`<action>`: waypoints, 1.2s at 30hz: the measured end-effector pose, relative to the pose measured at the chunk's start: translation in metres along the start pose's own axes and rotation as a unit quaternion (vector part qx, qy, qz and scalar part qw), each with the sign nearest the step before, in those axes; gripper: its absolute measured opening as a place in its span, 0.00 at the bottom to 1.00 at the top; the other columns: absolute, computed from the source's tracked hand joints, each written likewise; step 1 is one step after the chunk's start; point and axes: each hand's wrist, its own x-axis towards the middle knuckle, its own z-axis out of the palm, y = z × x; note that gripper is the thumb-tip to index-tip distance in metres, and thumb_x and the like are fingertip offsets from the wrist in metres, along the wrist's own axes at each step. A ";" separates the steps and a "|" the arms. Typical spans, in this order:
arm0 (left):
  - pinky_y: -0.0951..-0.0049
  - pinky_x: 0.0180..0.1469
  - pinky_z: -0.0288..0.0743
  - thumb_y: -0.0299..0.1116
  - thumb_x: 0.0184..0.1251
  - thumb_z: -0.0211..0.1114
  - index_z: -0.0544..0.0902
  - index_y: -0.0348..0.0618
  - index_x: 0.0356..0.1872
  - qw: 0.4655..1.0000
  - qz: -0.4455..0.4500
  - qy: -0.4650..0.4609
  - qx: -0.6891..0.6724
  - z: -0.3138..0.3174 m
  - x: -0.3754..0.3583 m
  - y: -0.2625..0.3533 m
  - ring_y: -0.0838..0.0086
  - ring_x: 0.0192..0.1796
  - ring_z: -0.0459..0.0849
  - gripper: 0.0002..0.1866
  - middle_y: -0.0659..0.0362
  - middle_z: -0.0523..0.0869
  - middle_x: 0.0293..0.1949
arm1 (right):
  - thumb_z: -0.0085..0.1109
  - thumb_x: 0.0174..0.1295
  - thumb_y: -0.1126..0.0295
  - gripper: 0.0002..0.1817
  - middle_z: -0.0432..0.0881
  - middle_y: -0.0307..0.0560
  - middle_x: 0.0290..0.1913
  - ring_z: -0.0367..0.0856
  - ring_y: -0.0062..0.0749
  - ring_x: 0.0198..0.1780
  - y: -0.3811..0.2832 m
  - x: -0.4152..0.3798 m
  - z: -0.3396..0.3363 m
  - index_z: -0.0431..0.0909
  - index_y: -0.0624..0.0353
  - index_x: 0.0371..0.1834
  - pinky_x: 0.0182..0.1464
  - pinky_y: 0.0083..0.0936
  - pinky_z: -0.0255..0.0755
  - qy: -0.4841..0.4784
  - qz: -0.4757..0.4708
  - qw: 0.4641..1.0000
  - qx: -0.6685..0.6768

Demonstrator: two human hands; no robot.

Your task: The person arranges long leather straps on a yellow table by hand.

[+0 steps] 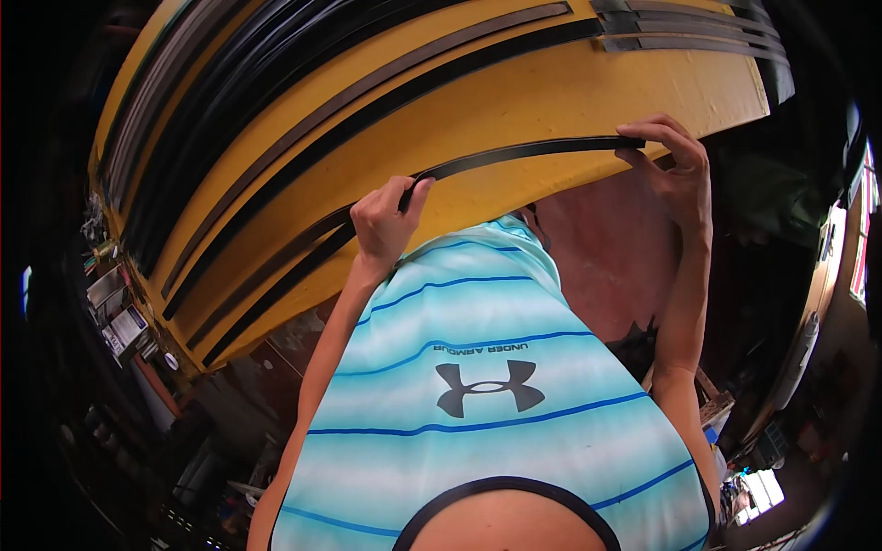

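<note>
A long, narrow black strap [533, 150] stretches between my two hands over the near edge of the yellow table [680, 87]. My left hand [390, 216] is closed around it, thumb pressed on top. Beyond that hand, two strap lengths, one brownish [266, 271] and one black [280, 285], run down the table to the left. At the other end, my right hand [675, 161] pinches the tip of the strap between thumb and fingers. Just behind lies another black strap [395, 110], flat on the tabletop.
A brown strap [404, 64] and a dense bundle of black straps [220, 119] lie farther back on the table. Several grey strips [680, 28] reach over the right end. Cluttered shelves [119, 317] stand at the left, and a reddish floor [606, 257] shows below the table edge.
</note>
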 end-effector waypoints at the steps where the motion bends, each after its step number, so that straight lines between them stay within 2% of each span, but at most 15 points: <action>1: 0.75 0.22 0.70 0.31 0.64 0.78 0.86 0.36 0.29 1.000 0.021 0.021 0.011 -0.004 -0.003 0.001 0.70 0.18 0.80 0.11 0.53 0.84 0.19 | 0.74 0.50 0.86 0.20 0.86 0.40 0.40 0.86 0.30 0.45 -0.007 -0.003 0.000 0.90 0.56 0.46 0.49 0.25 0.79 0.017 -0.011 1.000 0.011; 3: 0.74 0.23 0.70 0.29 0.63 0.78 0.85 0.36 0.30 0.999 0.028 0.041 -0.003 -0.012 -0.004 0.008 0.69 0.19 0.79 0.09 0.53 0.83 0.19 | 0.74 0.49 0.87 0.19 0.86 0.40 0.39 0.86 0.29 0.43 -0.019 -0.010 -0.002 0.90 0.56 0.44 0.47 0.24 0.79 0.032 -0.020 0.999 0.020; 6: 0.72 0.24 0.70 0.26 0.57 0.80 0.84 0.39 0.27 0.996 0.049 0.076 0.009 -0.021 -0.009 0.014 0.67 0.19 0.79 0.10 0.56 0.83 0.20 | 0.70 0.47 0.92 0.19 0.85 0.44 0.39 0.85 0.31 0.45 -0.030 -0.018 -0.008 0.88 0.61 0.42 0.50 0.25 0.77 0.033 -0.062 0.997 0.021; 13: 0.72 0.24 0.69 0.24 0.57 0.80 0.83 0.39 0.28 0.995 0.066 0.069 0.007 -0.029 -0.013 0.018 0.68 0.19 0.78 0.10 0.57 0.83 0.20 | 0.70 0.45 0.91 0.19 0.86 0.46 0.39 0.86 0.33 0.44 -0.038 -0.023 -0.012 0.88 0.61 0.41 0.49 0.25 0.77 0.028 -0.073 0.997 0.024; 16: 0.72 0.24 0.68 0.24 0.57 0.79 0.82 0.39 0.29 0.995 0.076 0.064 0.001 -0.029 -0.016 0.016 0.69 0.19 0.78 0.10 0.57 0.83 0.21 | 0.75 0.43 0.89 0.19 0.87 0.42 0.36 0.87 0.30 0.40 -0.041 -0.027 -0.011 0.90 0.58 0.39 0.44 0.23 0.80 0.047 -0.071 0.996 0.012; 18: 0.72 0.25 0.69 0.24 0.58 0.79 0.83 0.39 0.31 0.994 0.080 0.069 -0.006 -0.029 -0.019 0.013 0.69 0.21 0.79 0.10 0.56 0.85 0.23 | 0.71 0.44 0.91 0.17 0.86 0.47 0.36 0.86 0.35 0.41 -0.041 -0.033 -0.009 0.84 0.63 0.37 0.53 0.37 0.81 0.061 -0.061 0.992 0.087; 19: 0.72 0.25 0.69 0.24 0.58 0.79 0.83 0.39 0.31 0.994 0.080 0.068 -0.004 -0.029 -0.020 0.012 0.69 0.21 0.79 0.10 0.56 0.85 0.23 | 0.71 0.44 0.91 0.17 0.86 0.47 0.36 0.86 0.35 0.41 -0.043 -0.034 -0.009 0.84 0.63 0.37 0.53 0.37 0.81 0.061 -0.061 0.992 0.089; 21: 0.74 0.28 0.73 0.24 0.63 0.77 0.83 0.35 0.35 0.994 0.086 0.071 -0.010 -0.030 -0.021 0.010 0.69 0.25 0.83 0.09 0.53 0.87 0.26 | 0.74 0.38 0.87 0.15 0.88 0.45 0.32 0.88 0.35 0.38 -0.049 -0.033 -0.009 0.85 0.61 0.31 0.51 0.34 0.82 0.057 -0.115 0.984 0.127; 22: 0.74 0.28 0.73 0.24 0.63 0.77 0.83 0.35 0.35 0.994 0.087 0.069 -0.007 -0.031 -0.022 0.010 0.69 0.25 0.83 0.09 0.53 0.87 0.26 | 0.77 0.40 0.82 0.13 0.88 0.45 0.32 0.87 0.33 0.36 -0.054 -0.035 -0.009 0.85 0.59 0.30 0.52 0.39 0.82 0.052 -0.121 0.984 0.122; 25: 0.73 0.30 0.75 0.24 0.64 0.76 0.82 0.34 0.36 0.996 0.063 0.064 -0.020 -0.033 -0.023 0.010 0.68 0.28 0.85 0.08 0.52 0.87 0.29 | 0.78 0.41 0.79 0.13 0.88 0.45 0.31 0.87 0.32 0.36 -0.061 -0.040 -0.011 0.86 0.58 0.31 0.52 0.42 0.82 0.008 -0.154 0.972 0.176; 26: 0.73 0.31 0.75 0.23 0.65 0.74 0.82 0.34 0.37 0.996 0.060 0.068 -0.025 -0.033 -0.023 0.011 0.68 0.28 0.84 0.07 0.52 0.86 0.29 | 0.78 0.45 0.75 0.10 0.87 0.43 0.30 0.86 0.30 0.34 -0.064 -0.041 -0.013 0.88 0.55 0.31 0.51 0.42 0.82 -0.005 -0.161 0.969 0.186; 29: 0.72 0.31 0.73 0.22 0.64 0.74 0.83 0.34 0.38 0.995 0.041 0.080 -0.044 -0.034 -0.029 0.007 0.67 0.28 0.83 0.07 0.52 0.87 0.30 | 0.77 0.49 0.69 0.05 0.86 0.40 0.27 0.85 0.27 0.31 -0.084 -0.046 -0.006 0.89 0.51 0.29 0.48 0.40 0.82 -0.021 -0.180 0.964 0.196; 31: 0.71 0.31 0.72 0.21 0.62 0.75 0.83 0.35 0.38 0.994 0.026 0.087 -0.059 -0.034 -0.033 0.003 0.65 0.27 0.82 0.08 0.53 0.87 0.31 | 0.72 0.53 0.63 0.04 0.84 0.35 0.23 0.82 0.24 0.26 -0.098 -0.054 0.010 0.90 0.48 0.26 0.43 0.38 0.83 0.032 -0.171 0.963 0.205; 34: 0.70 0.33 0.73 0.22 0.63 0.74 0.83 0.35 0.39 0.991 0.038 0.113 -0.053 -0.037 -0.036 0.002 0.64 0.29 0.82 0.08 0.52 0.87 0.32 | 0.73 0.52 0.63 0.04 0.84 0.35 0.24 0.81 0.24 0.26 -0.104 -0.054 0.014 0.90 0.48 0.26 0.44 0.37 0.83 -0.003 -0.198 0.953 0.228; 36: 0.70 0.33 0.73 0.23 0.64 0.74 0.83 0.35 0.40 0.991 0.036 0.118 -0.052 -0.038 -0.038 0.001 0.64 0.28 0.82 0.08 0.53 0.87 0.32 | 0.74 0.52 0.64 0.04 0.84 0.35 0.23 0.81 0.25 0.26 -0.104 -0.052 0.016 0.91 0.48 0.26 0.44 0.36 0.83 -0.053 -0.255 0.935 0.241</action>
